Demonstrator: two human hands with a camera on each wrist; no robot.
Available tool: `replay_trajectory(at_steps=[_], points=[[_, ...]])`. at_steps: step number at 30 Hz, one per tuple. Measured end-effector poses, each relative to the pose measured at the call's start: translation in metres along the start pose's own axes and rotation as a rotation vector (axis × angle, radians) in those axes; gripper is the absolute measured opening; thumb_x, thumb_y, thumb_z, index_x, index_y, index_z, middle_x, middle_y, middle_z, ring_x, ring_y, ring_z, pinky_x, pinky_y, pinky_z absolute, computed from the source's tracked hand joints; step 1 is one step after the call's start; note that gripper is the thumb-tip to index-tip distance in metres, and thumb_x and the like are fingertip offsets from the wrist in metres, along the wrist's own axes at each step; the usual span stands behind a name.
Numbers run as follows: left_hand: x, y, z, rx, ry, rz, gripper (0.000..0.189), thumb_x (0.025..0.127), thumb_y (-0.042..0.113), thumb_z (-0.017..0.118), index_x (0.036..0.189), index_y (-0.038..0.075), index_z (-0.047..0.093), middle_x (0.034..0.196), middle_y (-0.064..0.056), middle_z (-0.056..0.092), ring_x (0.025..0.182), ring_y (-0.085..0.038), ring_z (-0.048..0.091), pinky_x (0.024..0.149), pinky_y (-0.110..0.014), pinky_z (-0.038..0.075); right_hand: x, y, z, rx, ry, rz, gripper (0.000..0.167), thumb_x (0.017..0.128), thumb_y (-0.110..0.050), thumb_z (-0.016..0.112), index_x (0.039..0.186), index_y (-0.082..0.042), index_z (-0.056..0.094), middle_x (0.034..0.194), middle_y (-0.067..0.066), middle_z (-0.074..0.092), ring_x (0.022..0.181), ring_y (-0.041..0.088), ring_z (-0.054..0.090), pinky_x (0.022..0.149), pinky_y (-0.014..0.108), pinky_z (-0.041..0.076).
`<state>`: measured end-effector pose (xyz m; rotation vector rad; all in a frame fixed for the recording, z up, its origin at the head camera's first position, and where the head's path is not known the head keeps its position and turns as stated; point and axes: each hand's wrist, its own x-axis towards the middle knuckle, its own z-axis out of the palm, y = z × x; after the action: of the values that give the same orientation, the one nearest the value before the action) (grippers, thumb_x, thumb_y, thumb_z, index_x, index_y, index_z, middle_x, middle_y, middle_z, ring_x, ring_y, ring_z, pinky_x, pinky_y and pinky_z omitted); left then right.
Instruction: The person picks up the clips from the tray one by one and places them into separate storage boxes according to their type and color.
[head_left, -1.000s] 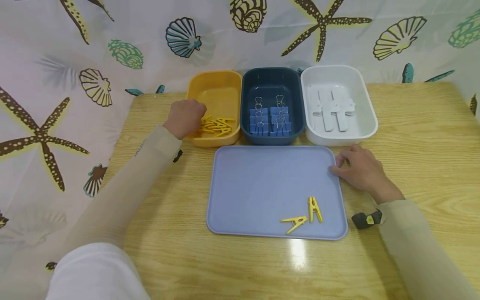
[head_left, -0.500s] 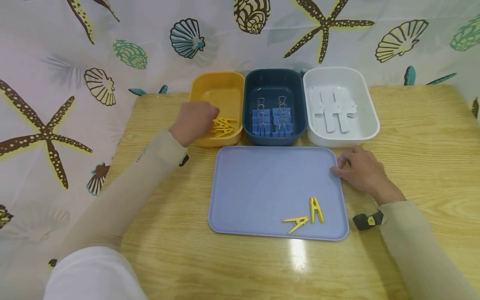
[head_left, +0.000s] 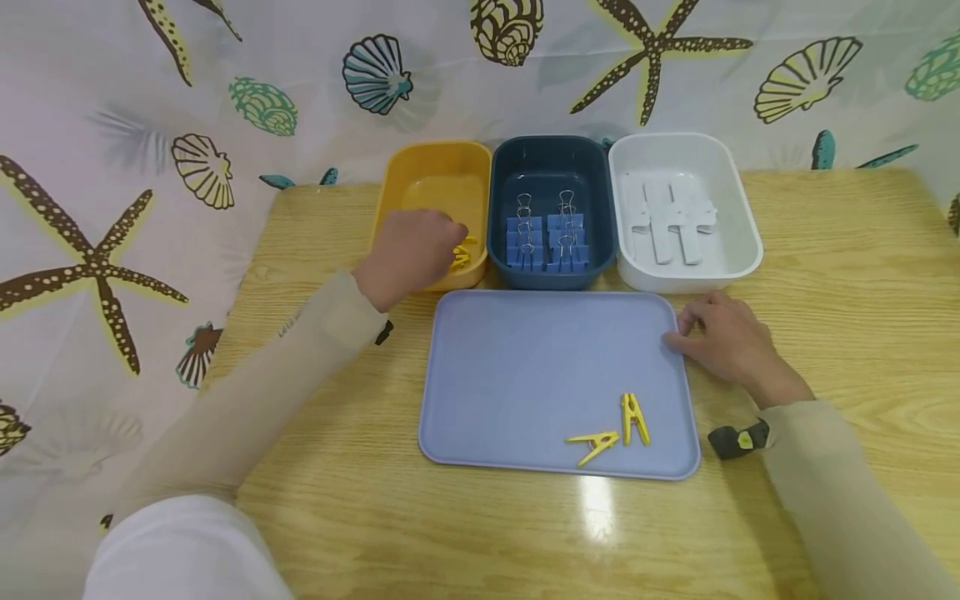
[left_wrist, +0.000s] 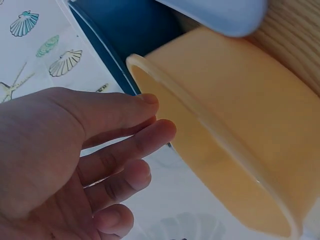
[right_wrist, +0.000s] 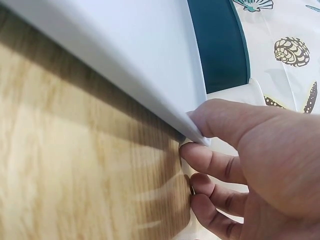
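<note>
My left hand point(head_left: 414, 252) is over the front of the yellow bin point(head_left: 450, 192), hiding part of the yellow clothespins point(head_left: 462, 257) inside. In the left wrist view its fingers point(left_wrist: 160, 131) are loosely bent near the bin's rim, thumb and index tips close together, with nothing visible between them. My right hand point(head_left: 726, 340) pinches the right edge of the light blue tray point(head_left: 517, 367) near its upper corner. The right wrist view shows the thumb on top of the rim and the index fingertip below. Two yellow clothespins, one upright point(head_left: 633, 419) and one slanted point(head_left: 596, 444), lie on the tray.
Beside the yellow bin stands a dark blue bin point(head_left: 551, 158) with several blue binder clips point(head_left: 546, 246). Right of it is a white bin point(head_left: 738, 250) holding several white clips point(head_left: 671, 225). The wooden table point(head_left: 360, 500) meets a shell-patterned cloth point(head_left: 450, 75) behind the bins.
My left hand has moved right along the yellow bin, covering more of the clothespins there. The right hand stays on the tray's edge, and the clothespins on the tray lie as before.
</note>
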<state>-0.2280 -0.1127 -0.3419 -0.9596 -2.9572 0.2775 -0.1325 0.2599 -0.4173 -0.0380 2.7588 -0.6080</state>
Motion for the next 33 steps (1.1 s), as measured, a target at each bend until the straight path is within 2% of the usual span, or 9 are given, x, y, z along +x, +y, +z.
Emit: replay_trajectory(at_steps=[5,10,21,28,33], points=[[-0.004,0.01,-0.002,0.01,0.08,0.057,0.011,0.09,0.008,0.055,0.088,0.007,0.066,0.066,-0.005,0.055,0.055,-0.021,0.049,0.047,-0.027,0.034,0.0,-0.001,0.0,-0.001,0.002,0.0,0.026,0.09,-0.033,0.062,0.089,-0.006,0.059,0.114,0.02,0.046,0.102,0.04,0.04,0.079,0.053,0.037],[-0.005,0.02,-0.001,0.023,0.123,0.092,0.015,0.09,0.006,0.053,0.085,0.007,0.067,0.065,-0.005,0.055,0.055,-0.021,0.05,0.047,-0.029,0.041,0.0,-0.002,0.0,-0.005,0.005,-0.003,0.026,0.089,-0.032,0.062,0.089,-0.006,0.059,0.113,0.02,0.046,0.102,0.04,0.04,0.079,0.053,0.037],[-0.009,0.039,-0.004,0.003,0.082,0.131,0.01,0.092,0.012,0.061,0.089,0.01,0.07,0.077,-0.004,0.067,0.063,-0.019,0.058,0.054,-0.033,0.051,-0.001,-0.002,0.001,-0.003,0.005,0.006,0.026,0.089,-0.032,0.062,0.088,-0.007,0.06,0.115,0.02,0.045,0.103,0.041,0.041,0.08,0.055,0.037],[-0.011,0.054,-0.006,0.021,0.089,0.17,0.021,0.096,0.01,0.052,0.087,0.012,0.071,0.074,-0.004,0.067,0.062,-0.017,0.059,0.052,-0.029,0.05,0.0,-0.001,0.0,-0.001,-0.005,0.007,0.027,0.09,-0.033,0.061,0.089,-0.007,0.06,0.117,0.021,0.045,0.105,0.042,0.04,0.081,0.057,0.037],[-0.01,0.063,-0.003,-0.02,0.076,0.193,0.021,0.094,0.009,0.052,0.088,0.014,0.072,0.078,-0.002,0.07,0.063,-0.015,0.06,0.052,-0.028,0.049,0.0,0.0,0.0,-0.001,-0.005,0.004,0.026,0.09,-0.033,0.062,0.088,-0.007,0.06,0.117,0.021,0.045,0.105,0.041,0.039,0.081,0.057,0.037]])
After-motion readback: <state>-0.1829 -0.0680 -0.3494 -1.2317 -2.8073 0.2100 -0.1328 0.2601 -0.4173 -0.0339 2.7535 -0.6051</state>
